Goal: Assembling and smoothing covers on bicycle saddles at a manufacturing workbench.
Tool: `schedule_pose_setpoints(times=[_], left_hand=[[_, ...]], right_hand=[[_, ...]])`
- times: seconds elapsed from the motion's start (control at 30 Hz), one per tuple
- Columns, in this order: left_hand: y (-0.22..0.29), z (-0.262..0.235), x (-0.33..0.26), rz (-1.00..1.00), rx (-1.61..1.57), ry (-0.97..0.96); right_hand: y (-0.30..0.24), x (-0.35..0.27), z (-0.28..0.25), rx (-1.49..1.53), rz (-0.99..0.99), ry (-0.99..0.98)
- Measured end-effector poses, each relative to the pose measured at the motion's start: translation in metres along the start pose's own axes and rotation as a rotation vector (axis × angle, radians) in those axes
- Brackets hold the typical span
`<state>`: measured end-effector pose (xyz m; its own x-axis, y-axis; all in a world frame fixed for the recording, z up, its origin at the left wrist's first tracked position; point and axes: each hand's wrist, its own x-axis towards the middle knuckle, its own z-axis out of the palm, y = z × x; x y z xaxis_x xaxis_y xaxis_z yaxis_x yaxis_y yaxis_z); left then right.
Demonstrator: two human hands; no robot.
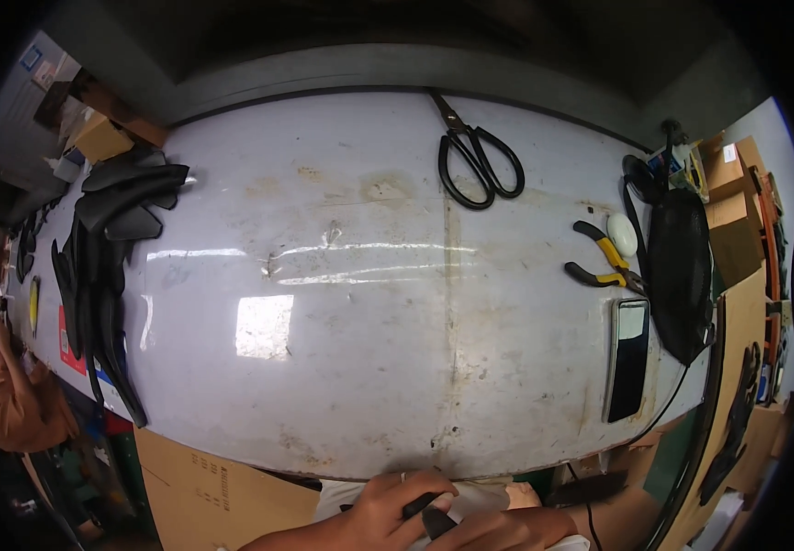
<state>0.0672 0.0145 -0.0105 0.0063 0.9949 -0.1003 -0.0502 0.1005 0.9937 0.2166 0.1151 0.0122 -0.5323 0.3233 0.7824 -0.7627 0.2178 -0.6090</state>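
Observation:
Both hands are close together at the table's near edge, low in the view. My left hand (pixel 386 507), a ring on one finger, is closed with its fingers curled round a black piece (pixel 437 522). Right beside it, my right hand (pixel 493 529) is closed on the same dark piece, partly cut off by the lower edge. Only short black ends show between the fingers; whether they belong to one object, and its kind, I cannot tell. A white table (pixel 360 331) spreads out beyond the hands.
Large black-handled scissors (pixel 480 165) lie at the far edge. On the right are yellow-and-black pliers (pixel 610 257), a white oval object (pixel 622 235), a phone (pixel 628 360) and a black pouch-like piece (pixel 680 271). Black strips (pixel 99 275) pile up left. Another person (pixel 19 399) sits far left.

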Motion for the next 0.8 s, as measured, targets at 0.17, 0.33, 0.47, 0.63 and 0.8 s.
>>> schedule_pose_setpoints(times=[0.17, 0.33, 0.47, 0.63, 0.8], left_hand=[[-0.003, 0.0, 0.001, -0.009, 0.003, -0.008], [-0.003, 0.002, 0.005, 0.04, 0.01, 0.081], [-0.02, 0.002, 0.0, 0.175, 0.121, 0.066], [-0.008, -0.001, 0.003, 0.087, 0.085, 0.03], [-0.008, 0.004, 0.005, 0.117, 0.104, 0.028]], right_hand=[[0.004, 0.003, -0.004, 0.038, 0.07, 0.051], [0.034, -0.021, 0.027, 0.289, -0.1, 0.684], [0.014, -0.013, 0.015, 0.198, -0.055, 0.32], [0.014, -0.017, 0.011, 0.045, -0.087, 0.164], [0.008, -0.016, 0.013, -0.082, -0.041, 0.145]])
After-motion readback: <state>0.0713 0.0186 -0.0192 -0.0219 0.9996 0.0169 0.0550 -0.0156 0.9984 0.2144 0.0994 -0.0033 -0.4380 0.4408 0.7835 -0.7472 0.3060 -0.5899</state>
